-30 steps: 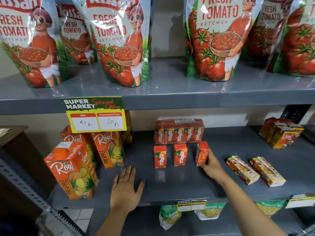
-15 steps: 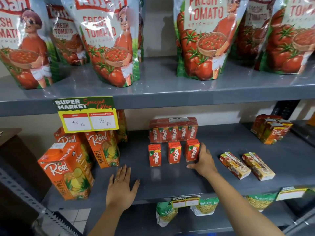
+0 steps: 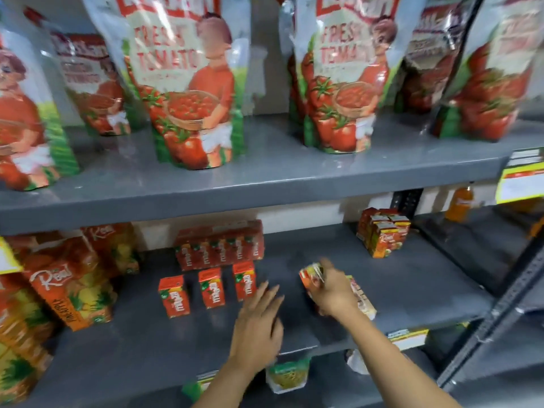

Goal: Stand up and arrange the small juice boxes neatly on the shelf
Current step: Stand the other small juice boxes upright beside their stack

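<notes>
Three small red juice boxes (image 3: 211,287) stand upright in a row on the grey middle shelf (image 3: 412,278), in front of a wrapped red multipack (image 3: 219,244). My right hand (image 3: 332,290) is shut on a small yellow-and-red juice box (image 3: 310,275), lifted and tilted just right of that row. Another small box (image 3: 363,298) lies flat beside that hand, partly hidden by it. My left hand (image 3: 259,322) hovers over the shelf front with fingers spread, holding nothing. The frame is blurred by motion.
Large orange pineapple juice cartons (image 3: 70,287) crowd the shelf's left end. A cluster of small orange boxes (image 3: 384,235) stands at the back right. Ketchup pouches (image 3: 191,83) fill the upper shelf. Snack packets (image 3: 288,375) hang below the shelf edge. A dark upright post (image 3: 506,304) rises at right.
My right hand left the third red box standing and moved right, picking up a lying yellow-and-red box. My left hand lifted and shifted right. The view swung right.
</notes>
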Available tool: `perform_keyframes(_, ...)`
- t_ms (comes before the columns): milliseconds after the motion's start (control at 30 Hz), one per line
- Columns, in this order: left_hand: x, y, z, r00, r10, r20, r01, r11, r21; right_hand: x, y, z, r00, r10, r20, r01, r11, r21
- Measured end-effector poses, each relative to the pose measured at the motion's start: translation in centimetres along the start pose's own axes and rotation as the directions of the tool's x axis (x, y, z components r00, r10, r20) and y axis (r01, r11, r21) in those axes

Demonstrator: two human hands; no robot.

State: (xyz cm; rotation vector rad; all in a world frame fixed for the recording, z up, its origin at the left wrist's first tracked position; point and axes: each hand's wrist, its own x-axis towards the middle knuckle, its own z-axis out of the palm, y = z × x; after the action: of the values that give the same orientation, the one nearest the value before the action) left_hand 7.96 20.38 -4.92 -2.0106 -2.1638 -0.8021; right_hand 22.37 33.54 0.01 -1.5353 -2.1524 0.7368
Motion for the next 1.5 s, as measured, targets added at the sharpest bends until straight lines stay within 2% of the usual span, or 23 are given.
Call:
perform_keyframes(100,4.1,2.8,4.0,0.982,-0.124,0.146,0.131,0.991,-0.039,0.2,3.4,-3.3,0.985,-0.018,-0.172,0.057,0.974,0.219)
perform_keyframes(200,6.1,4.3,7.4,0.914,-0.326,0.243,0.316,0.945,0.081,1.5,8.3,-6.8,0.94,-0.006,-0.342,0.099,0.962,0.255)
perform_keyframes(267,6.1,4.7,8.5,0.889,-0.391,0.24,0.359,0.919,0.166,2.5,11.2,-7.9,0.933,0.049,-0.355,0.061,0.955,0.291)
perform_keyframes(367,5.9,4.5,8.9,0.897,-0.385,0.218,0.36,0.921,0.147,2.7,13.7,-8.2,0.948,0.101,-0.302,0.008,0.941,0.339)
perform_keyframes(467,5.9,4.3,9.0,0.904,-0.379,0.199,0.36,0.924,0.126,2.8,14.8,-8.2,0.962,0.054,-0.269,0.041,0.941,0.336)
perform_keyframes(500,6.0,4.5,9.1,0.905,-0.382,0.188,0.363,0.923,0.13,3.0,15.3,-8.4,0.97,0.046,-0.24,0.052,0.921,0.386)
perform_keyframes(567,6.0,4.5,9.0,0.905,-0.389,0.171,0.371,0.919,0.131,3.1,15.8,-8.8,0.995,0.012,-0.101,0.043,0.848,0.529)
perform_keyframes(633,6.1,4.5,9.1,0.906,-0.393,0.156,0.376,0.918,0.123,2.9,16.7,-9.3,0.998,-0.033,0.048,-0.002,0.804,0.595)
perform_keyframes(733,6.1,4.6,9.1,0.907,-0.395,0.144,0.379,0.917,0.123,2.5,17.6,-9.7,0.998,-0.025,0.062,-0.007,0.884,0.467)
perform_keyframes(833,6.1,4.6,9.1,0.909,-0.397,0.129,0.386,0.916,0.107,2.6,17.6,-9.3,0.999,-0.022,0.026,0.009,0.905,0.426)
perform_keyframes(1000,6.1,4.7,9.0,0.91,-0.396,0.124,0.386,0.917,0.101,2.1,18.8,-9.2,0.969,-0.086,0.233,-0.008,0.927,0.375)
perform_keyframes(1200,6.0,4.8,8.9,0.908,-0.399,0.128,0.388,0.916,0.1,3.0,18.7,-9.1,0.952,-0.109,0.287,-0.022,0.907,0.42)
perform_keyframes(1267,6.0,4.8,8.9,0.909,-0.397,0.126,0.387,0.917,0.097,3.2,18.1,-8.7,0.975,-0.06,0.213,-0.022,0.932,0.361)
perform_keyframes(1333,6.0,4.9,8.9,0.909,-0.398,0.121,0.389,0.917,0.09,3.4,17.8,-7.9,1.0,0.0,0.027,-0.006,0.971,0.238)
perform_keyframes(1433,6.0,5.0,8.8,0.907,-0.404,0.117,0.397,0.914,0.077,3.3,17.1,-7.2,0.975,0.13,-0.183,-0.093,0.976,0.198)
perform_keyframes(1500,5.9,5.0,8.9,0.907,-0.406,0.114,0.399,0.914,0.077,3.2,16.6,-6.9,0.961,0.142,-0.237,-0.097,0.977,0.191)
